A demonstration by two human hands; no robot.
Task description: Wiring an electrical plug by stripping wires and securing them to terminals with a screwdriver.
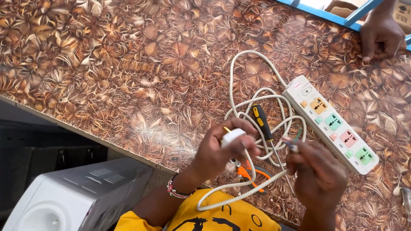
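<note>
My left hand [222, 152] grips a small white plug housing [232, 136] above the patterned brown table [128, 64]. My right hand [319, 175] pinches the stripped end of the white cable [239, 194], where thin coloured wires [295, 139] stick out. A black-and-yellow screwdriver [262, 122] lies on the coiled cable between my hands. Orange-handled pliers [248, 173] lie under my left hand. The cable runs to a white power strip [332, 124] with coloured sockets on the right.
Another person's hand [381, 36] rests at the table's far right corner by a blue frame [338, 17]. A white appliance [72, 201] stands on the floor at lower left. A metal object [406, 199] lies at the right edge.
</note>
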